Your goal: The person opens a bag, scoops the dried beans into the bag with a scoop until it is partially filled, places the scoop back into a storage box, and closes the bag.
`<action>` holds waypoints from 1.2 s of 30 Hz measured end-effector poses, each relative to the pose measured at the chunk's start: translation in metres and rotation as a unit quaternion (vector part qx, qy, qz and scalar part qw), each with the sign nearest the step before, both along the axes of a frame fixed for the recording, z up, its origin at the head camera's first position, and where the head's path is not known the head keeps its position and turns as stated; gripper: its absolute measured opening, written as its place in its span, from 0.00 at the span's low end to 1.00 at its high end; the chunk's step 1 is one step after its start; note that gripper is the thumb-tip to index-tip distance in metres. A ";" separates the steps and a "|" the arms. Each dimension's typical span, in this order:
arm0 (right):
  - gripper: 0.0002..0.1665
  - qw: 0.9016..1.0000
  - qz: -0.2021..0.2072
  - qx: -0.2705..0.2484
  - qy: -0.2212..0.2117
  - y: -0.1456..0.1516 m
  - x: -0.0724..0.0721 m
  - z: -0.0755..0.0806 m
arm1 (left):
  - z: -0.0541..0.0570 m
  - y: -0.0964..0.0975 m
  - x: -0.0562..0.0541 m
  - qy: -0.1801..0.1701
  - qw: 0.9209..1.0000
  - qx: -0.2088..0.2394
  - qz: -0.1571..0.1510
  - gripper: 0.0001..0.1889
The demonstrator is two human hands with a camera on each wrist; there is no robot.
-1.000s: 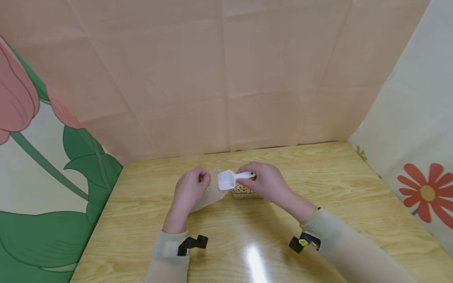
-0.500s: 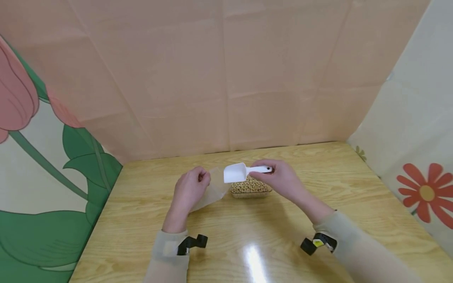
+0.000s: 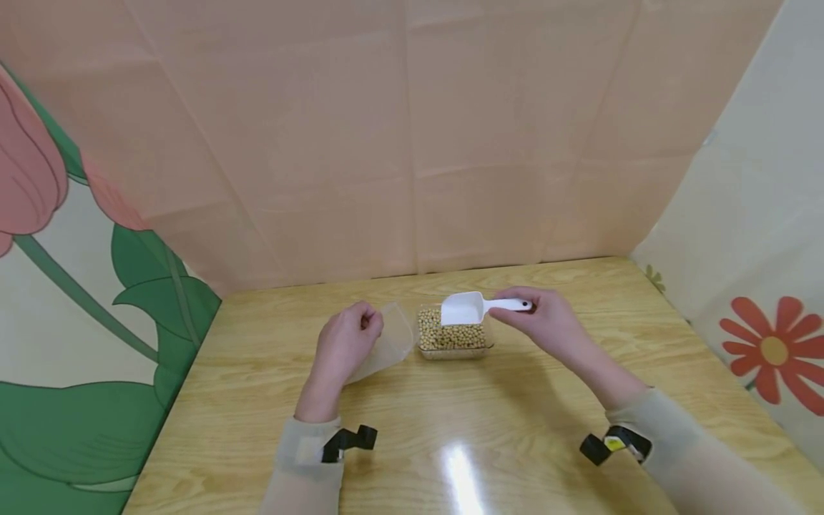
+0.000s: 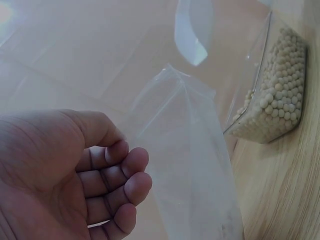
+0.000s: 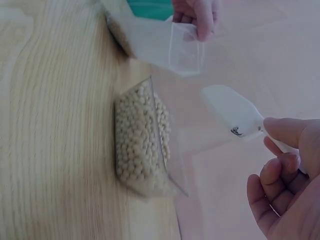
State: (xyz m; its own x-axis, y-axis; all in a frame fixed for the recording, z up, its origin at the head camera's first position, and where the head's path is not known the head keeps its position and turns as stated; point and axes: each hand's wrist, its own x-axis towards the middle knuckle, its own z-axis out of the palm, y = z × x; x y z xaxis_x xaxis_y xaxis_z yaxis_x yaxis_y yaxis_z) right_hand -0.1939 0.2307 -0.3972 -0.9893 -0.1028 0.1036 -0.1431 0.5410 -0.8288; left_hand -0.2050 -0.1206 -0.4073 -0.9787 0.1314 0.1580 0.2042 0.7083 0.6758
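Note:
My left hand [image 3: 347, 347] pinches the top edge of a translucent plastic bag [image 4: 195, 165], which hangs with its mouth spread. Some beans show at the bag's bottom in the right wrist view. With thumb and fingers, my right hand [image 3: 547, 322] grips the handle of a white scoop [image 3: 462, 309]. The scoop is held above a clear rectangular container [image 5: 142, 145], and no beans show in its bowl. Pale round beans [image 3: 453, 336], like soybeans, fill much of the container, which stands on the table just right of the bag.
Everything stands on a wood-grain table [image 3: 412, 443] with a glare spot near the front. A pinkish sheet [image 3: 412, 143] hangs behind its back edge. Walls with painted flowers [image 3: 772, 350] flank both sides. Black camera mounts [image 3: 350, 442] are strapped at both wrists.
My right hand has drawn the scoop rightward, away from the bag's mouth to over the container, uncovering the beans. My left hand stays in place with the bag.

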 end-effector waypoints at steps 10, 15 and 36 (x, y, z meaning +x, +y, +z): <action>0.21 0.998 0.004 0.060 0.013 0.023 -0.004 -0.004 | 0.000 0.000 0.000 0.003 1.000 0.000 0.002 0.10; 0.18 0.995 0.018 0.090 0.034 0.029 -0.010 -0.005 | 0.000 0.000 -0.001 0.001 1.000 -0.001 0.002 0.10; 0.13 0.982 0.056 0.175 0.038 0.031 -0.029 0.007 | -0.001 -0.001 -0.001 -0.010 1.000 0.001 0.005 0.11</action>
